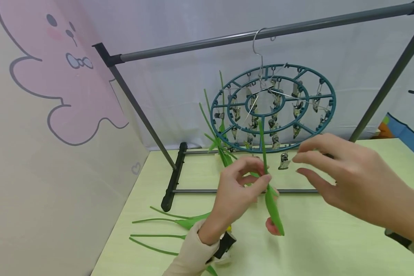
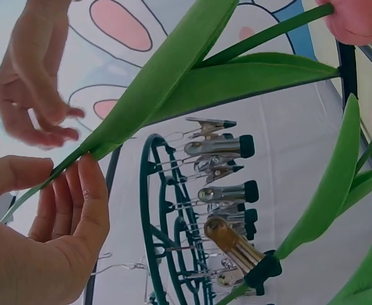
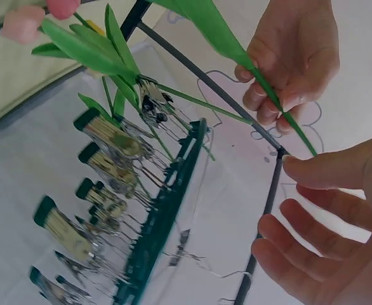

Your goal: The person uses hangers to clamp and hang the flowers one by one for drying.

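My left hand (image 1: pixel 236 188) pinches the green stem of an artificial tulip (image 1: pixel 272 211) between thumb and fingers. The tulip hangs blossom down, its stem pointing up in front of a round teal clip hanger (image 3: pixel 154 229). To the right, my right hand (image 1: pixel 345 172) is held in the air with fingers loosely bent and nothing in them. A metal clip (image 1: pixel 284 161) dangles just left of its fingertips. In the right wrist view, more tulips (image 3: pixel 87 47) hang head down from clips at the hanger's far side.
A grey rack bar (image 1: pixel 200 45) carries the hanger by a wire hook. More artificial tulips (image 1: pixel 189 222) lie on the pale green table (image 1: pixel 331 237) at the left, partly behind my left forearm. The rack's black foot (image 1: pixel 174 176) stands on the table, and a white curtain (image 1: pixel 176 103) hangs behind.
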A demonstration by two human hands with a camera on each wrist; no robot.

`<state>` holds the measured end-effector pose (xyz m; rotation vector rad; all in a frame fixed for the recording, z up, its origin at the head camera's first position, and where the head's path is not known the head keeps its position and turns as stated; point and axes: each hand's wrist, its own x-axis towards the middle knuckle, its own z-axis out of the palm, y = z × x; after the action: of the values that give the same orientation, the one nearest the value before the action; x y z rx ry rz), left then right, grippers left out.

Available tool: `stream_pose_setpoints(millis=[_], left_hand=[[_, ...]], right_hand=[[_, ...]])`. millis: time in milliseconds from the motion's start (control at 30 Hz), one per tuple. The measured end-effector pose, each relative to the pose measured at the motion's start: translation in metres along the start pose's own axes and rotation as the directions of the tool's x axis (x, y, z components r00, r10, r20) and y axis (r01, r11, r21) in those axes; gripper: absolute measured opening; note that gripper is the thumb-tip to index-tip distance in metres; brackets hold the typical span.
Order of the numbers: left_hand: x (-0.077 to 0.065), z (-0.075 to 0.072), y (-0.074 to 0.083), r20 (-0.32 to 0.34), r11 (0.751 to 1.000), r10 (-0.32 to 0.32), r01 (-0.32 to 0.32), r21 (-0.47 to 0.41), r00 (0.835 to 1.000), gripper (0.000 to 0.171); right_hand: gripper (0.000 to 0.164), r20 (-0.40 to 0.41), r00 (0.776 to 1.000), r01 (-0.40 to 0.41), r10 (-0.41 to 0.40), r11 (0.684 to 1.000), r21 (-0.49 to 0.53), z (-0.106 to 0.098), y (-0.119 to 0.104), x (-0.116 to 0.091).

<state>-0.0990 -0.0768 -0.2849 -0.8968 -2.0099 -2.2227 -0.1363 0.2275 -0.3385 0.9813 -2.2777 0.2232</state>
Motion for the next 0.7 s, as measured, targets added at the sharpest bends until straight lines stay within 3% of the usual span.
stream_pose_setpoints(millis=[33,133,233,300,367,500,700], left_hand=[[0.0,-0.002,0.0,-0.001,1.0,0.002,-0.002,-0.003,1.0,0.019],[0.0,-0.008,0.0,0.004,1.0,0.009,-0.009,-0.01,1.0,0.018],[0.0,-0.012,-0.001,0.009,1.0,0.026,-0.026,-0.002,1.0,0.017],[0.0,-0.012,-0.001,0.005,0.999,0.037,-0.037,0.002,0.999,0.016],[0.0,-0.013,-0.001,-0.002,0.999,0.045,-0.045,0.003,0.999,0.016],[0.002,-0.014,-0.001,-0.011,0.999,0.053,-0.053,-0.006,0.999,0.017],[0.004,-0.015,-0.001,-0.011,0.998,0.058,-0.058,-0.025,0.998,0.016]], right_hand=[[0.053,0.017,0.999,-0.032,0.032,0.999,-0.011,-0.006,-0.006,0.006],[0.032,0.031,0.988,-0.155,0.154,0.988,0.026,-0.054,-0.062,0.058],[0.027,0.061,0.96,-0.276,0.273,0.959,0.062,-0.072,-0.089,0.082],[0.025,0.117,0.929,-0.361,0.352,0.93,0.071,-0.07,-0.09,0.083],[0.034,0.182,0.89,-0.44,0.418,0.891,0.108,-0.066,-0.088,0.082],[0.038,0.266,0.828,-0.544,0.494,0.823,0.164,-0.049,-0.078,0.074],[0.037,0.308,0.772,-0.627,0.556,0.746,0.224,-0.028,-0.069,0.07]])
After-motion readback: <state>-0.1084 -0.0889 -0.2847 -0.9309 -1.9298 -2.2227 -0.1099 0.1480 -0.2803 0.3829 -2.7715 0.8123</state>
